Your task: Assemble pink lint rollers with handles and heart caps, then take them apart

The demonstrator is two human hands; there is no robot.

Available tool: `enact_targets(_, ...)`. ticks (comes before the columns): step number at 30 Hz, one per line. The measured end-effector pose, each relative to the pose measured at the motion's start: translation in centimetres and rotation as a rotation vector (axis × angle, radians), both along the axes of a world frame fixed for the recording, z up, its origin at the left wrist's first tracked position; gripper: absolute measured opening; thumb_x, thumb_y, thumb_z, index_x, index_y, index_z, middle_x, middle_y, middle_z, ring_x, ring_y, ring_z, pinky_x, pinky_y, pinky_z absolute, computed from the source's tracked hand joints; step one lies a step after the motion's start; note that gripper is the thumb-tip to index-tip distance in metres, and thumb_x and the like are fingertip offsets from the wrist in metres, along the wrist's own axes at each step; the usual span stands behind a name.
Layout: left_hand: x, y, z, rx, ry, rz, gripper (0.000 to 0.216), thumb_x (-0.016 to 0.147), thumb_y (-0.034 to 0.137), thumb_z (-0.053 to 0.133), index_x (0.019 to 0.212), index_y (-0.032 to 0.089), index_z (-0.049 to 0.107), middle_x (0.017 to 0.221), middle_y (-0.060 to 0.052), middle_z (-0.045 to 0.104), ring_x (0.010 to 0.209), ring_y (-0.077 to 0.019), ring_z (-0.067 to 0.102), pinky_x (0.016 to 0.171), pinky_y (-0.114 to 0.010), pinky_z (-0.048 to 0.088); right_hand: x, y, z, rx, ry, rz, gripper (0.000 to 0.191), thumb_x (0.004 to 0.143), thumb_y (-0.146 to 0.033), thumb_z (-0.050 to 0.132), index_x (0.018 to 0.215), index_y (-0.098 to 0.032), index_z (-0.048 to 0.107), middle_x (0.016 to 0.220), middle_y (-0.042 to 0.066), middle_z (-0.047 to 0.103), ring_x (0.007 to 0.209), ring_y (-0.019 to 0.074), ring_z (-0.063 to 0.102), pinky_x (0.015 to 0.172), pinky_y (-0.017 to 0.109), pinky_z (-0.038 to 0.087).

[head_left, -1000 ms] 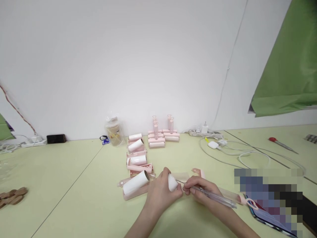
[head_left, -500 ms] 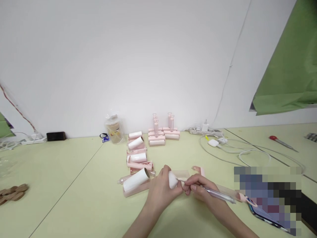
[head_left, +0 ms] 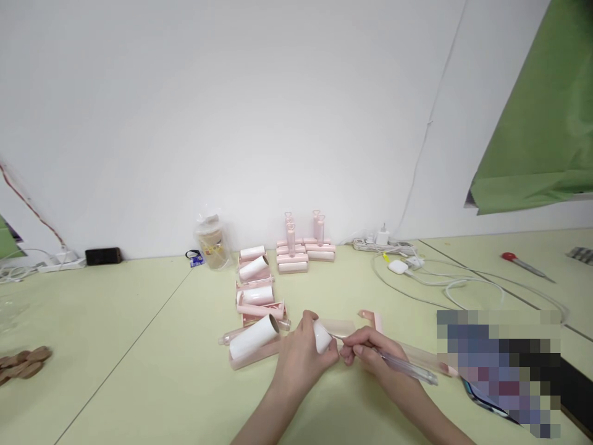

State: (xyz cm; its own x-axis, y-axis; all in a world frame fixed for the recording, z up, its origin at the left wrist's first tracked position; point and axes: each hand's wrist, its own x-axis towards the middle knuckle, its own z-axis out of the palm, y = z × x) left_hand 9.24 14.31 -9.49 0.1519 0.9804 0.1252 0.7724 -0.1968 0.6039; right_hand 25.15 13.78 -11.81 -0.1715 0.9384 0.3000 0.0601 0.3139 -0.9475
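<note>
My left hand is wrapped round a white roll, whose end points toward my right hand. Pinched in my right fingers is a slim tool with a clear handle. Its thin metal tip meets the edge of the roll; how far in it reaches, I cannot tell. Left of my left hand, another white roll leans on a pink translucent cover. A pink bracket-shaped part lies behind my right hand, and a pink translucent strip lies beside that wrist.
More white rolls in pink holders lie behind my left hand. Pink lint rollers stand grouped by the wall, near a bagged cup. Cables, a red-handled tool and a phone occupy the right side.
The tool's tip and the roll's end have shifted slightly, and the tool's handle has tilted a little. Both hands keep their hold; the view has moved slightly.
</note>
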Motion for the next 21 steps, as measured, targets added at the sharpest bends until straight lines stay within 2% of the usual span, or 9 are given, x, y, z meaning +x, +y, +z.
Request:
enact_targets(3, 0.0, 0.1, -0.2, 0.032, 0.035, 0.012, 0.048, 0.074, 0.032, 0.049, 0.118, 0.016, 0.036, 0.083, -0.007, 0.066, 0.073, -0.0283, 0.063, 0.057, -0.028, 0.037, 0.3, 0.4, -0.4, 0.016, -0.010, -0.057, 0.017, 0.077, -0.033, 0.052, 0.073, -0.020, 0.061, 0.064, 0.003, 0.065, 0.064, 0.0188, 0.061, 0.064, 0.033, 0.048)
enact_targets(6, 0.0, 0.3, -0.1, 0.086, 0.070, 0.040, 0.047, 0.073, 0.033, 0.049, 0.117, 0.018, 0.039, 0.086, -0.008, 0.066, 0.078, -0.0297, 0.063, 0.059, -0.030, 0.039, 0.9, 0.9, -0.4, 0.014, -0.020, -0.127, 0.015, 0.077, -0.032, 0.053, 0.072, -0.020, 0.060, 0.062, 0.001, 0.062, 0.061, 0.0169, 0.060, 0.071, 0.034, 0.046)
enact_targets(9, 0.0, 0.3, 0.4, 0.104, 0.045, 0.034, 0.044, 0.074, 0.034, 0.048, 0.114, 0.018, 0.041, 0.088, -0.007, 0.065, 0.082, -0.0288, 0.061, 0.063, -0.031, 0.040, 1.5, 1.3, 0.2, -0.012, 0.043, -0.152, 0.014, 0.077, -0.033, 0.054, 0.076, -0.020, 0.057, 0.061, -0.001, 0.061, 0.058, 0.0153, 0.057, 0.065, 0.031, 0.046)
enact_targets(12, 0.1, 0.4, 1.1, 0.084, 0.004, 0.034, 0.038, 0.073, 0.034, 0.050, 0.107, 0.019, 0.045, 0.090, -0.006, 0.064, 0.080, -0.0275, 0.061, 0.066, -0.032, 0.041, 1.8, 1.5, 1.7, -0.038, 0.106, -0.222, 0.019, 0.073, -0.038, 0.060, 0.074, -0.021, 0.050, 0.057, -0.002, 0.058, 0.055, 0.0144, 0.054, 0.054, 0.027, 0.043)
enact_targets(15, 0.3, 0.7, 1.8, 0.084, -0.121, 0.005, 0.036, 0.069, 0.032, 0.055, 0.102, 0.021, 0.046, 0.089, -0.004, 0.063, 0.082, -0.0248, 0.060, 0.070, -0.032, 0.041, 2.0, 1.5, 3.9, -0.064, 0.067, -0.216, 0.024, 0.070, -0.040, 0.065, 0.069, -0.020, 0.053, 0.057, -0.002, 0.056, 0.057, 0.0141, 0.053, 0.055, 0.026, 0.044)
enact_targets(18, 1.0, 1.5, 2.1, 0.120, -0.294, -0.098, 0.031, 0.068, 0.024, 0.056, 0.097, 0.021, 0.045, 0.089, -0.002, 0.061, 0.083, -0.0205, 0.058, 0.072, -0.030, 0.042, 2.0, 1.8, 6.0, -0.070, 0.035, -0.108, 0.030, 0.077, -0.048, 0.056, 0.071, -0.018, 0.057, 0.061, 0.001, 0.059, 0.060, 0.0157, 0.056, 0.062, 0.029, 0.046)
enact_targets(21, 2.4, 2.7, 1.8, 0.171, -0.460, -0.180, 0.027, 0.067, 0.018, 0.055, 0.093, 0.020, 0.046, 0.088, -0.002, 0.058, 0.082, -0.0190, 0.057, 0.073, -0.029, 0.042, 1.5, 3.0, 7.0, 0.004, -0.091, -0.139, 0.037, 0.083, -0.053, 0.045, 0.068, -0.020, 0.055, 0.063, 0.001, 0.057, 0.064, 0.0171, 0.057, 0.064, 0.031, 0.046)
